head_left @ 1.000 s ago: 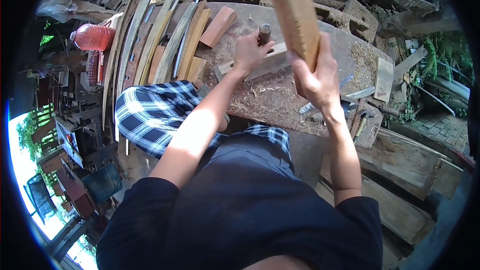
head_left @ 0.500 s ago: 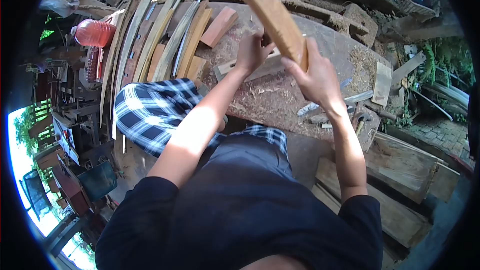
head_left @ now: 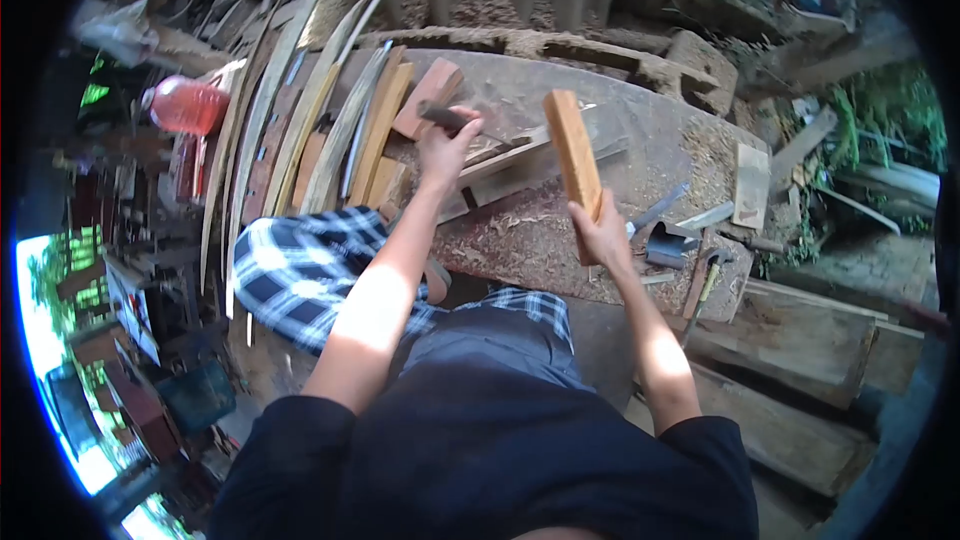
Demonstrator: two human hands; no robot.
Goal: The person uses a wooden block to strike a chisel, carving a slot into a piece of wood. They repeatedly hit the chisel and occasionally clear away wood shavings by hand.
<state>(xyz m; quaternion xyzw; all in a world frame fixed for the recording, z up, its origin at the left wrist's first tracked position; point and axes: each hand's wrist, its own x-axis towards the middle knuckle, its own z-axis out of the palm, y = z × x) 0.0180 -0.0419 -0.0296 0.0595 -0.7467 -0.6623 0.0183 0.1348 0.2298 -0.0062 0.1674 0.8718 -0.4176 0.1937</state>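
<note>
My left hand [head_left: 445, 152] is closed round the dark handle of a chisel-like tool [head_left: 440, 115], whose thin blade points right over the workbench [head_left: 510, 240]. Below the blade lies a light wooden piece with slots [head_left: 505, 168] on the shavings-covered top. In my right hand [head_left: 603, 233] is the lower end of a thick orange-brown wooden block [head_left: 573, 145], raised above the bench and tilted slightly left at its top. The block and the tool are apart.
Long wooden strips [head_left: 290, 130] and a reddish block [head_left: 428, 98] lie at the left. A red plastic bottle [head_left: 188, 105] stands beyond them. At the right are a metal tube [head_left: 670, 245], a hammer [head_left: 710, 270] and a flat board [head_left: 751, 186].
The wooden block has come down and right with my right hand. My left hand has moved left and down, and the tool in it now shows.
</note>
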